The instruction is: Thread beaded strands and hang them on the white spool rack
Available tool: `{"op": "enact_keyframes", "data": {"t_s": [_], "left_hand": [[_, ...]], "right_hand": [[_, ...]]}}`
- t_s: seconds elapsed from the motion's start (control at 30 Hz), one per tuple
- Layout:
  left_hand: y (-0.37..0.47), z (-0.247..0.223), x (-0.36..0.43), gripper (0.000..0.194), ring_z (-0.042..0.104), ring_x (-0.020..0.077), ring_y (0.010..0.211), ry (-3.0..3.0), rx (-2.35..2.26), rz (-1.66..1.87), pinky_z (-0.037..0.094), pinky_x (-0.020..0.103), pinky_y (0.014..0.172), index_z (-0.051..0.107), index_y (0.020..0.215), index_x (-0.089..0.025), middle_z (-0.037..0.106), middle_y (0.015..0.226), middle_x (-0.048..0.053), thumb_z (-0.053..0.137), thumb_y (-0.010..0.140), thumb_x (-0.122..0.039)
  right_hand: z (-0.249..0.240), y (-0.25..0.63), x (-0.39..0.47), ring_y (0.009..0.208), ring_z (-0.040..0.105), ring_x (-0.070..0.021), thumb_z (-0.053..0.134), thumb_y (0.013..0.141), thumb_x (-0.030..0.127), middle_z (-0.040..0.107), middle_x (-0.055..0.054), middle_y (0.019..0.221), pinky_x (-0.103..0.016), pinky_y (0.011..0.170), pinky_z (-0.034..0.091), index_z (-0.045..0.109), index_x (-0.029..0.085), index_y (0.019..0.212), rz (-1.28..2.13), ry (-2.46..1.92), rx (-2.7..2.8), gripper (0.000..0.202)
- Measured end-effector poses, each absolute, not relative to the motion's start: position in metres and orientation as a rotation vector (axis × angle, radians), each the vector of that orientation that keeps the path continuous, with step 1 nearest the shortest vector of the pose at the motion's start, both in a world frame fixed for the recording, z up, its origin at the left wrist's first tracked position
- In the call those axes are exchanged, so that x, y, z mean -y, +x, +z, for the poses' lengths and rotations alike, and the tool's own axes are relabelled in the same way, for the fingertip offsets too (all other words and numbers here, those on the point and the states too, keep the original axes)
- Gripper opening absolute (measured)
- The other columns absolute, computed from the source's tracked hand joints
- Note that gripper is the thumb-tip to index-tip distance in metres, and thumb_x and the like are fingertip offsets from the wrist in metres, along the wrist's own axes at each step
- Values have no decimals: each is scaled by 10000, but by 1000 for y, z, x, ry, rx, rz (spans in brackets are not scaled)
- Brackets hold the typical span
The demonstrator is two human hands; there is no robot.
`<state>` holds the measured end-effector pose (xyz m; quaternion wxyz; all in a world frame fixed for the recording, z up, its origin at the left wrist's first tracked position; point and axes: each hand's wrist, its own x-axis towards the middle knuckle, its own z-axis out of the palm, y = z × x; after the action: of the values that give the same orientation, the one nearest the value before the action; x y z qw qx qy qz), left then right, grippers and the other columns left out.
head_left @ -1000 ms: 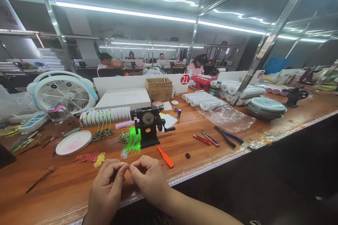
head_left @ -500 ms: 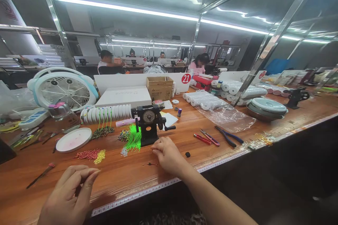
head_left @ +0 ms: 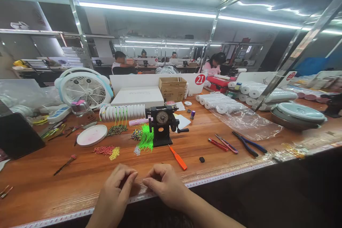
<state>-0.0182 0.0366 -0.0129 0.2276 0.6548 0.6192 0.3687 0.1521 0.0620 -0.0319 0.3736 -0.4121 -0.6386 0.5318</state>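
My left hand (head_left: 117, 190) is closed in a pinch above the table's front edge. My right hand (head_left: 167, 185) faces it, thumb and fingers also pinched, with a small gap between the two. Anything between the fingertips is too small to make out. Just beyond my right hand lies an orange-handled tool (head_left: 178, 158) with a thin metal tip. Behind it stands a black hand-crank winding machine (head_left: 161, 128) with white spools (head_left: 123, 113) on its shaft. Bright green strands (head_left: 146, 138) lie at its base. Red pieces (head_left: 103, 150) and yellow pieces (head_left: 114, 154) form small piles to the left.
A red pen-like tool (head_left: 217, 144), tweezers (head_left: 226, 144) and blue-handled pliers (head_left: 248, 144) lie to the right, with a black lump (head_left: 202, 159) nearer. A white dish (head_left: 92, 136), a fan (head_left: 84, 87) and a brush (head_left: 65, 164) are left. A measuring tape (head_left: 211, 182) runs along the edge.
My hands have come together near the table's front edge. The right hand has drawn back, and the orange-handled tool now shows by the machine. The view has turned left.
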Motion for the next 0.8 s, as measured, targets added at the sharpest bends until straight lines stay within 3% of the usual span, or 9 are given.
{"op": "enact_keyframes", "data": {"t_s": [0.1,0.17,0.3,0.47,0.63,0.8], "left_hand": [[-39,-15,-54,360,555,245,988,1939,-2063,592,407,349,890,538,1167,-165,589,1070,105,413,869,-324],[-50,-14,-63,429,535,303,1047,1941,-2194,448,390,445,908,484,1245,-133,581,1118,139,336,883,-308],[-58,-10,-72,442,530,334,1084,1978,-2215,348,393,483,893,505,1239,-155,584,1162,150,288,885,-304],[-59,-9,-69,361,545,280,1092,2014,-2177,321,401,400,889,540,1130,-191,595,1170,117,302,881,-298],[-61,-9,-69,287,582,261,1035,1960,-2160,350,424,337,758,502,1067,-199,639,1077,97,330,871,-318],[-60,-7,-73,266,595,256,1018,1912,-2159,381,425,334,769,536,990,-199,660,1028,91,339,871,-332]], "right_hand": [[-34,155,-63,574,511,-104,560,747,199,584,-17,597,-206,545,361,566,123,625,1237,-1125,1688,144],[-35,155,-61,576,516,-108,551,749,207,589,-20,607,-206,538,359,563,125,642,1254,-1130,1677,136],[-34,154,-59,550,462,-91,552,744,197,588,-15,615,-199,525,338,567,125,648,1243,-1125,1721,121],[-33,155,-58,543,425,-85,549,735,169,552,1,596,-196,514,310,574,128,635,1155,-1119,1792,111],[-33,154,-58,535,417,-85,542,730,158,541,5,582,-198,509,303,564,132,624,1137,-1121,1812,111],[-33,155,-58,541,421,-85,541,731,155,532,7,589,-195,510,305,563,134,629,1133,-1103,1820,107]]}}
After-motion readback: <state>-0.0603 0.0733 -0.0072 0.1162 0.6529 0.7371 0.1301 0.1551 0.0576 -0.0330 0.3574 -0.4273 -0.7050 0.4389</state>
